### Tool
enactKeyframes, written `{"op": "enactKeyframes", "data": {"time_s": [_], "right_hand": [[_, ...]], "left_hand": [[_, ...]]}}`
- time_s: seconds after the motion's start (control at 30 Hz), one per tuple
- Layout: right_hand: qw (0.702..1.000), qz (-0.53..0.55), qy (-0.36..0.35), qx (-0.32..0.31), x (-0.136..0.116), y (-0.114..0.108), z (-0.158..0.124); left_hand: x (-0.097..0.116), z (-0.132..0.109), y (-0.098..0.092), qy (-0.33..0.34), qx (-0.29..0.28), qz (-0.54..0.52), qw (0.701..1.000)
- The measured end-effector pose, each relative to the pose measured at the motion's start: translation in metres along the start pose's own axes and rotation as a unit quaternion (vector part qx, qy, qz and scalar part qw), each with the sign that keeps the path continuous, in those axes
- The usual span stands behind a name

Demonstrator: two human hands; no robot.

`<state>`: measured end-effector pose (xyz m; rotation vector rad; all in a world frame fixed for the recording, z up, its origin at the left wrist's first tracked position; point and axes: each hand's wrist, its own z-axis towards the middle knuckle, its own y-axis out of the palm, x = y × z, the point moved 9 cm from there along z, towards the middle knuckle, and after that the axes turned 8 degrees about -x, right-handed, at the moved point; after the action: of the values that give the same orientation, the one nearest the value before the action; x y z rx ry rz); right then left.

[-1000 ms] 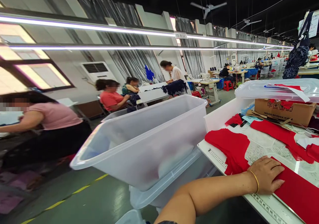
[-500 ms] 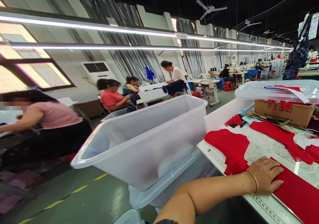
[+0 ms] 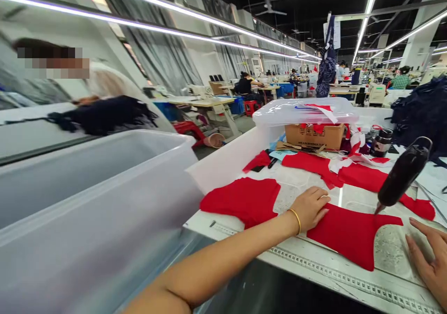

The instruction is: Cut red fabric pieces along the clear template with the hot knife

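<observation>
Red cloth pieces [image 3: 240, 201] lie flat on the white tabletop [image 3: 223, 228], at least four, seemingly spread to keep them smooth. Left hand [image 3: 310, 208] rests open at the edge of the nearest piece [image 3: 349, 237], clamping nothing; right hand [image 3: 428, 269] is open and empty beside it. One dark bottle [image 3: 403, 172] tilts, its tip at that piece.

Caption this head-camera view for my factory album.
Left hand and right hand rest beside red fabric pieces on a white worktable.
</observation>
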<state>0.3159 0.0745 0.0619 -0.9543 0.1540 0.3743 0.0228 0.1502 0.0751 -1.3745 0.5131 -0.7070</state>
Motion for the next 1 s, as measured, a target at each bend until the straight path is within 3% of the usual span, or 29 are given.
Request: {"op": "enactKeyframes", "data": {"time_s": [0.17,0.33,0.5,0.67,0.73,0.83,1.0], "right_hand": [[0.998,0.007,-0.039,0.044,-0.035,-0.028,0.001],[0.991,0.078,-0.113,0.005,-0.077,-0.03,0.006],[0.974,0.11,-0.188,-0.053,-0.122,-0.003,0.011],[0.949,0.097,-0.201,-0.224,-0.149,0.042,0.02],[0.944,0.1,-0.179,-0.259,-0.15,0.053,0.029],[0.952,0.096,-0.132,-0.259,-0.145,0.068,0.052],[0.977,0.031,-0.034,-0.207,-0.123,0.092,0.099]], "left_hand": [[-0.008,0.054,0.002,-0.003,-0.03,0.016,0.999],[-0.03,0.092,0.015,-0.04,-0.048,0.031,0.998],[-0.034,0.103,0.019,-0.044,-0.05,0.036,0.997],[-0.035,0.097,0.014,-0.035,-0.039,0.032,0.998],[-0.036,0.094,0.012,-0.032,-0.034,0.025,0.999],[-0.039,0.09,0.01,-0.032,-0.026,0.014,0.999],[-0.04,0.086,0.008,-0.038,-0.012,-0.006,0.999]]}}
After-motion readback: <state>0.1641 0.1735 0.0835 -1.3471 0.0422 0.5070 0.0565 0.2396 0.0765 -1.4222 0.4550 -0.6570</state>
